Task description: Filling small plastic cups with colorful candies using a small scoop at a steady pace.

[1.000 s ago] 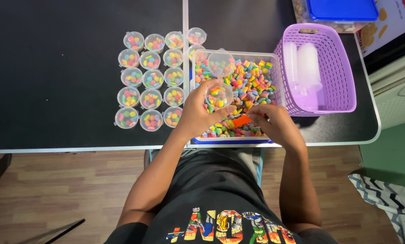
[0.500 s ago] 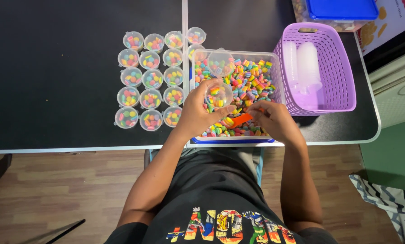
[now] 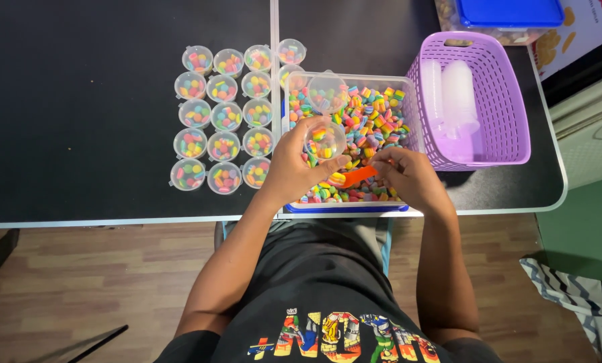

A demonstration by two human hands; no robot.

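Fingers of the left hand [image 3: 294, 165] grip a small cup [image 3: 324, 140] over the candy bin [image 3: 346, 207]; right hand [image 3: 408, 176] fingers pinch an orange scoop [image 3: 356, 177].

A black rectangular table [image 3: 99, 101] with a thin pale edge carries everything. At its centre sits a clear plastic tub of many-coloured candies [image 3: 381, 114]. At nine o'clock from the tub stand small clear lidded cups [image 3: 223, 121] in rows. At three o'clock stands a purple plastic lattice basket [image 3: 499, 87].
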